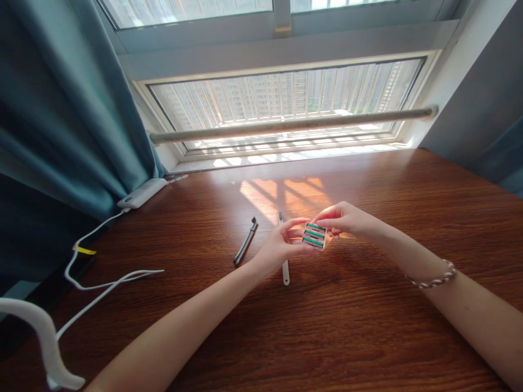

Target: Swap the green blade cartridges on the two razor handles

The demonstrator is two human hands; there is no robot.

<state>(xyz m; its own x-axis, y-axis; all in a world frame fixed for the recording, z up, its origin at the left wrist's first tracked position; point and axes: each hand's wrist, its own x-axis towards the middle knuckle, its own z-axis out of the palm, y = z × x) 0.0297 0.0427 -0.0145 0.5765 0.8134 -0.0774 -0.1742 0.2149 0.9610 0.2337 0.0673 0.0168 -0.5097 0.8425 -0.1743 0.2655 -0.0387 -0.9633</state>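
My left hand (281, 245) and my right hand (343, 219) meet above the middle of the wooden table (368, 326). Between them they hold a small flat pack of razor cartridges (314, 236) with three green-striped rows. The left fingers cup it from below and behind; the right fingertips pinch its upper edge. Under my left hand a white razor handle (285, 269) lies on the table, pointing towards the window. To its left lies a dark razor handle (245, 241).
A white power bank (141, 193) sits at the table's back left corner, with white cables (106, 283) trailing along the left edge. A teal curtain (61, 120) hangs at the left. A window with a rail (286, 126) runs behind the table.
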